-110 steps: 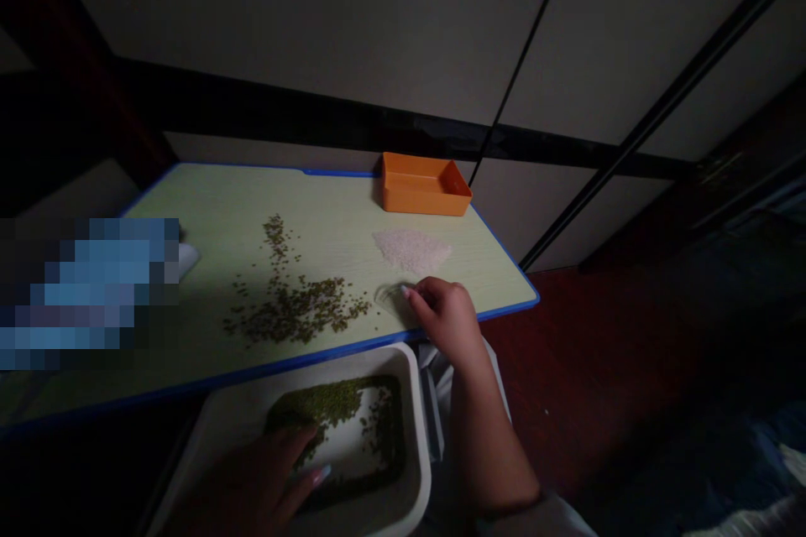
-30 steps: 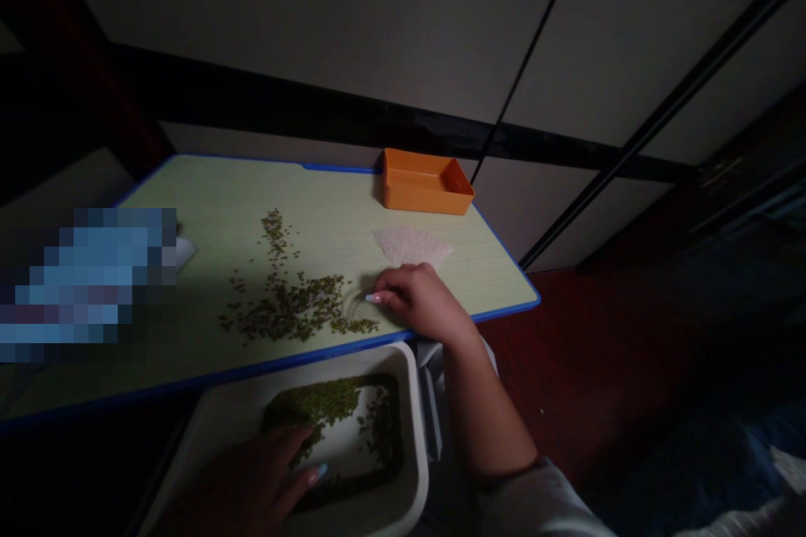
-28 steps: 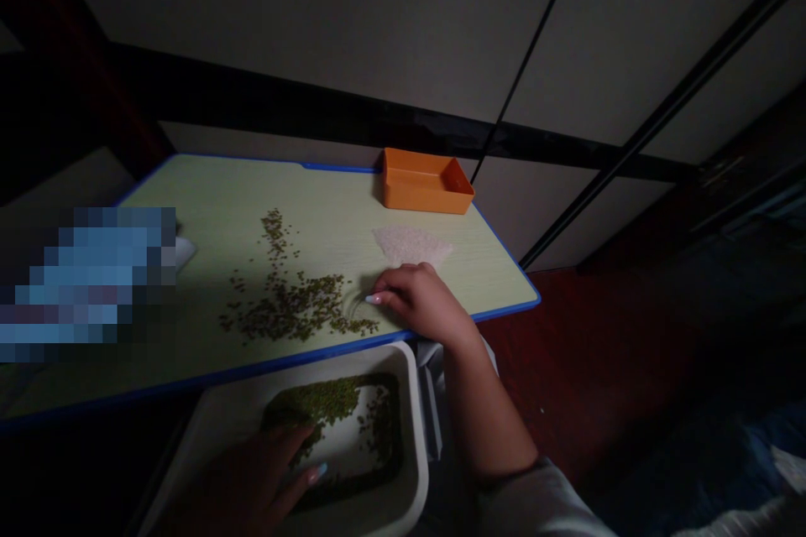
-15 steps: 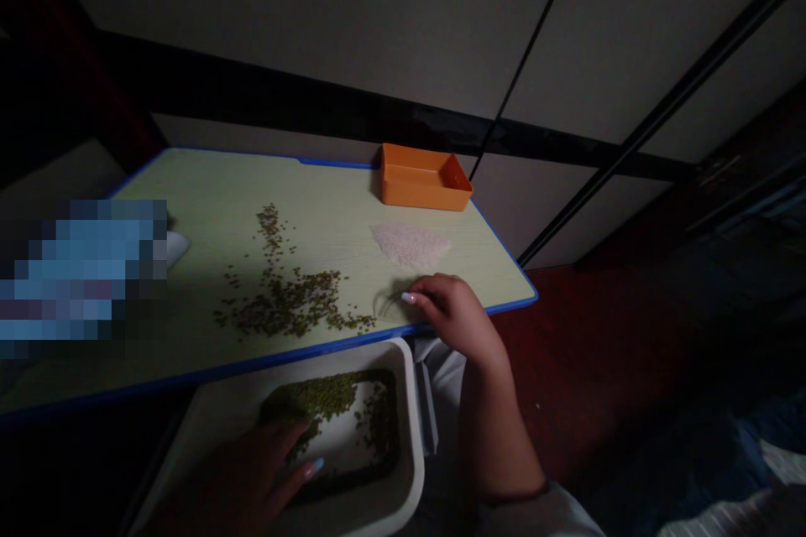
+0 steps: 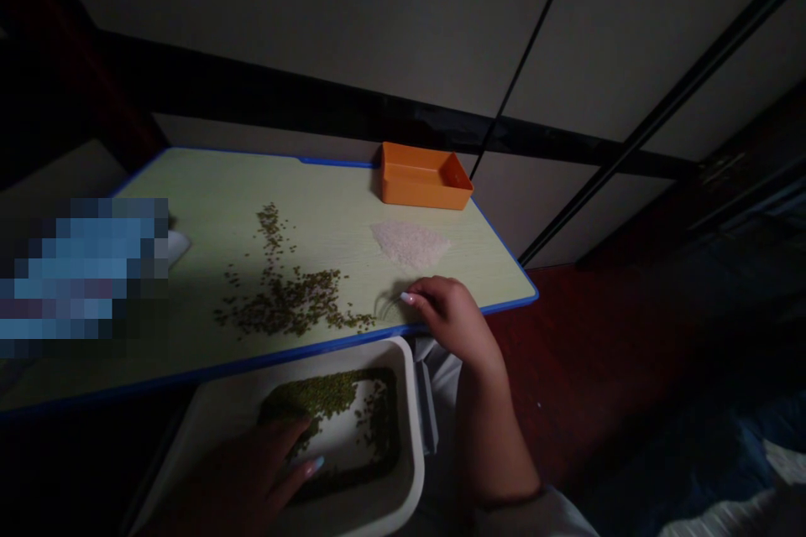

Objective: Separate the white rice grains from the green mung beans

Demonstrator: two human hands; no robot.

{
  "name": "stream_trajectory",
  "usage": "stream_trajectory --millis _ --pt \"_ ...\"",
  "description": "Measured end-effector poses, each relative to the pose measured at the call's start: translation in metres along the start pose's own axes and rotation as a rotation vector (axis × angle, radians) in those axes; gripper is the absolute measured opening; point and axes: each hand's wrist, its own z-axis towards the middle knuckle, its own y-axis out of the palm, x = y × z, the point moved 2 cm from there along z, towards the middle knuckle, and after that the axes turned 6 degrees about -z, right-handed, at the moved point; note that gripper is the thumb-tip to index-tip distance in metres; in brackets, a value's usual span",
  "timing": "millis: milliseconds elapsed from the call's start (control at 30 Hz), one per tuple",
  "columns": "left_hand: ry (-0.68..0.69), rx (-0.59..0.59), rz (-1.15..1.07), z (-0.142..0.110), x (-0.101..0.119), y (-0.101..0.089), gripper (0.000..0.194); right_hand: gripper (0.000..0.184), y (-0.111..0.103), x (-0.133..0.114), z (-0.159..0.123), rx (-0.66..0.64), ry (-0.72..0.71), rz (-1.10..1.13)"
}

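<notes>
My left hand (image 5: 264,461) reaches into a white basin (image 5: 409,436). Its thumb and forefinger are apart, with the fingertips at a heap of small green grains (image 5: 321,394) that look like green peppercorns. Several fingers of that hand are hidden in shadow. My right hand (image 5: 447,306) rests at the table's near edge with its fingers curled in and the thumb pressed to them. Whatever it may hold is hidden. Faint curved dark lines lie on the table by its fingertips. To its left are scattered brown-green grains (image 5: 293,302); just beyond it lies a pile of pale, fine grains (image 5: 412,243).
An orange open box (image 5: 425,189) stands at the far right of the pale table (image 5: 207,185), which has a blue rim. A blurred-out blue object (image 5: 88,268) is on the left. Behind the table rises a panelled cabinet front (image 5: 315,8). Dark red floor (image 5: 567,352) shows at right.
Almost nothing differs. My right forearm has shifted very slightly; both hands keep their places and the grains look the same.
</notes>
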Motion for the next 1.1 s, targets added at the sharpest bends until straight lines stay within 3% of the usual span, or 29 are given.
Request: stream_trajectory --millis 333,933,1100 --pt "-0.054 -0.065 0.044 -0.007 0.019 -0.013 0.057 0.021 0.006 -0.006 0.006 -0.023 -0.026 -0.011" --pt "-0.076 -0.107 0.096 -0.008 0.018 -0.014 0.055 0.018 0.004 -0.006 -0.004 -0.041 -0.051 0.025" --pt "-0.062 -0.124 0.091 -0.007 0.018 -0.014 0.056 0.017 0.005 -0.006 -0.003 0.011 -0.021 -0.006"
